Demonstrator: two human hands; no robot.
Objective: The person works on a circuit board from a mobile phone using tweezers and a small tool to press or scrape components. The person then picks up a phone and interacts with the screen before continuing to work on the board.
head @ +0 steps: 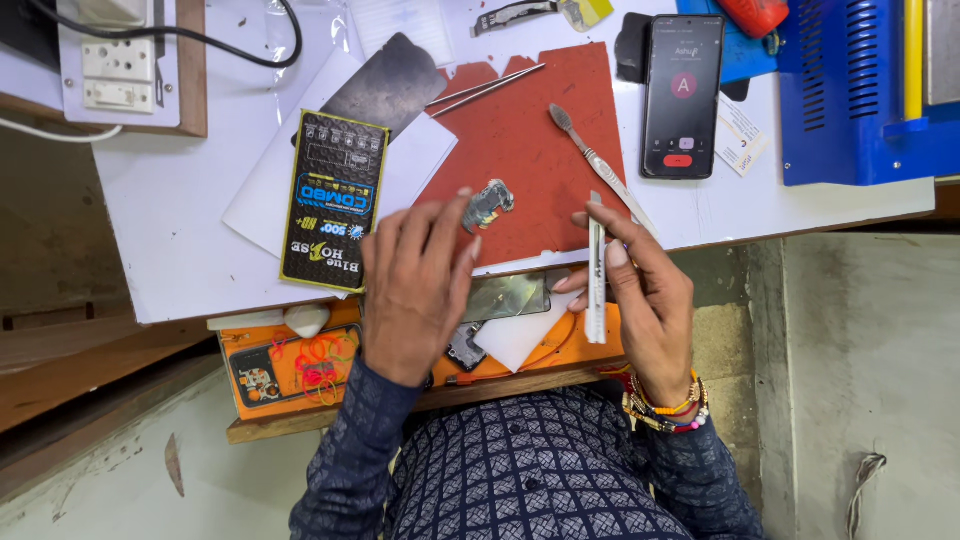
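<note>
Head view: left hand (415,290) lies flat, fingers spread, its fingertips just touching a small metal part (488,204) on the red mat (530,140). Right hand (645,300) pinches an upright white strip (596,275). A brush (598,165) lies just right; phone (683,95) farther right, black packet (333,200) left.

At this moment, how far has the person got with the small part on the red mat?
Done: a small metallic part lies loose on the red mat. In hand: the left hand has fingertips at that part; the right hand holds a thin white strip tool. Left: tweezers and a brush-tipped tool lie unused.
</note>
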